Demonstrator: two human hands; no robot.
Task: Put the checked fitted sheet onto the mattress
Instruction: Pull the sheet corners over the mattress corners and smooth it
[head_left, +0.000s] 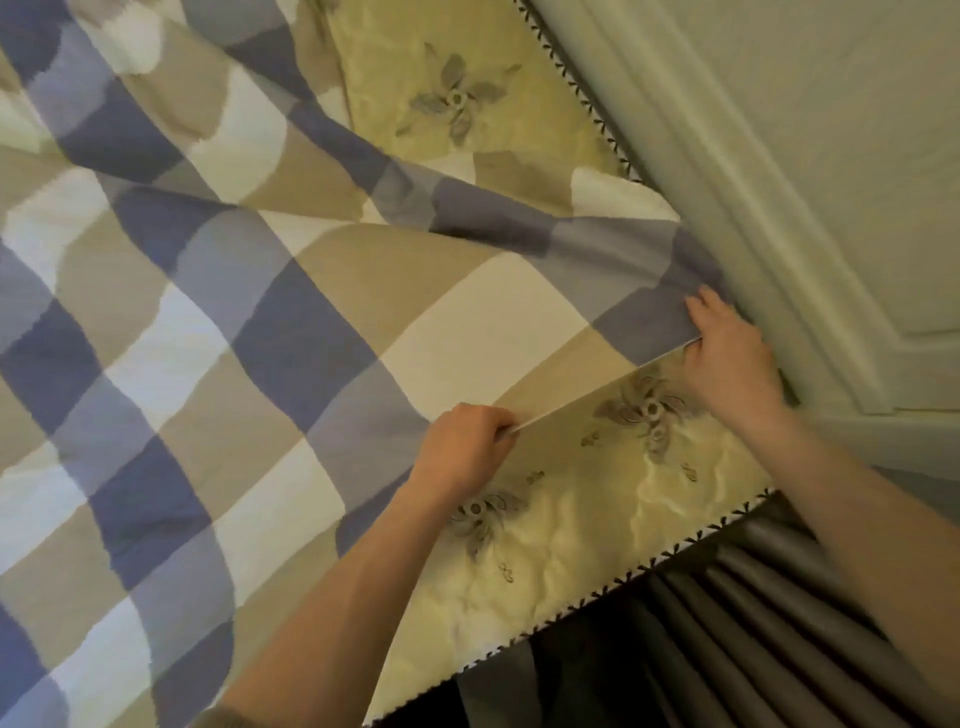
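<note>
Left hand (462, 447) and right hand (727, 358) pinch the checked sheet (260, 312) over the floral mattress (571, 519), pale panelling (779, 156) alongside.

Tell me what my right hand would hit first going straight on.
The right hand would probably meet the raised fold of the checked fitted sheet first, with the white panel beside it; depth is unclear.

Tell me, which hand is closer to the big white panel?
Right. The right hand holds the edge of the checked sheet just beside the white panel. The left hand grips the same edge farther off, over the flowered mattress.
</note>
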